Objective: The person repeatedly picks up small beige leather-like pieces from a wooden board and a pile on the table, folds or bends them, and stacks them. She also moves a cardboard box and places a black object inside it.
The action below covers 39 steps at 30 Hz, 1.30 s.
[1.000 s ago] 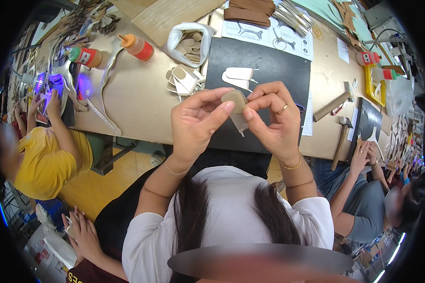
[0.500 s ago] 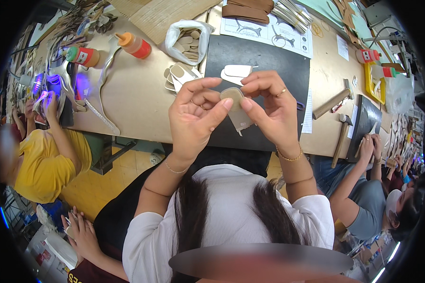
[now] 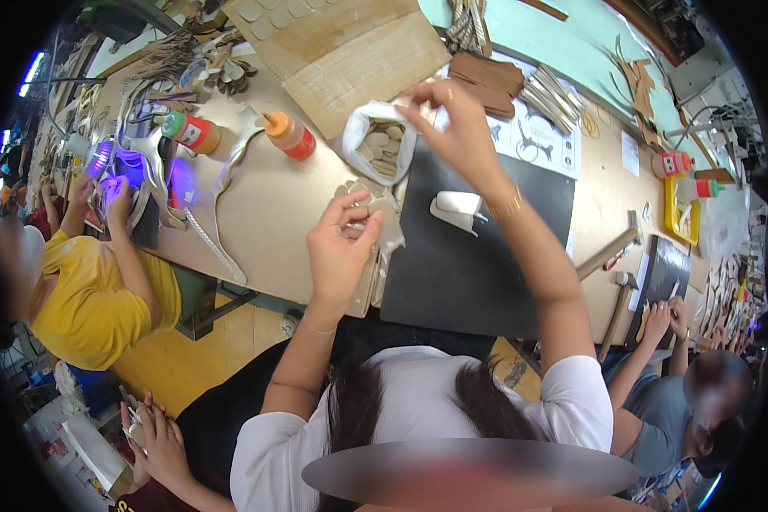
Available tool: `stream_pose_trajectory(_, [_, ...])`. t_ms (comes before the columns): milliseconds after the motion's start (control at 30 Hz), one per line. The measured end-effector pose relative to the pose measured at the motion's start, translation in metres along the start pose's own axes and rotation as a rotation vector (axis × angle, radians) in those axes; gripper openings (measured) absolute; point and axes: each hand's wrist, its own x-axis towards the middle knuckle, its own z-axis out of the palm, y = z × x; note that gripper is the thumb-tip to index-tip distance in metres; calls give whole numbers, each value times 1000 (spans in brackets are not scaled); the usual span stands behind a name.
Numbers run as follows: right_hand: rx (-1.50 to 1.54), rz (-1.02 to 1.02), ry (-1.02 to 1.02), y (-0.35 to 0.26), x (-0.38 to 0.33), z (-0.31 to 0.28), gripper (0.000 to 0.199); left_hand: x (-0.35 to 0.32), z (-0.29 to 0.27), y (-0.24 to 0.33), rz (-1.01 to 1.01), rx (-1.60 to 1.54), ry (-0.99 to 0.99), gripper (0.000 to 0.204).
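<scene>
My left hand (image 3: 340,252) is closed on a beige rounded-end piece (image 3: 388,215), pinched between thumb and fingers over the left edge of the black mat (image 3: 461,282). Its lower part shows pale, ragged edges. Reaching forward over the table, my right hand (image 3: 459,128) is beside a white bag (image 3: 352,141) filled with flat beige oval pieces (image 3: 382,147). Thumb and fingers of that hand are apart, slightly blurred, with nothing visible between them. White rounded pieces (image 3: 457,206) lie on the mat, below my right wrist.
Cardboard (image 3: 350,55) with oval pieces lies behind the bag. Glue bottles (image 3: 290,135) stand at left, and brown strips (image 3: 486,81) lie on printed sheets. Hammers (image 3: 620,303) rest at right near a yellow tray (image 3: 679,209). Co-workers sit on both sides.
My hands have parted. The left has kept the beige piece and shifted left, while the right has let go and moved forward toward the bag. The view has turned somewhat.
</scene>
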Motion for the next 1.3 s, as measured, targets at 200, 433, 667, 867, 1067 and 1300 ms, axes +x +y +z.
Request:
stream_pose_trajectory(200, [-499,-233,171,105,149,57,19,19,-9,-18,375,847,172,36])
stream_pose_trajectory(433, [-618,-259,121,130,195,80,18,4,61,-28,435,600,-198,50])
stream_pose_trajectory(667, [-774,-297,71,125,194,87,20,23,81,-45,402,820,-191,52])
stream_pose_trajectory(867, [-806,-311,78,126,196,92,23,20,87,-48,399,754,-201,30])
stream_pose_trajectory(1067, [-800,-329,101,126,194,99,22,27,82,-51,315,562,-260,20])
stream_pose_trajectory(1300, [-584,-277,90,155,199,108,18,25,88,-50,398,646,-227,54])
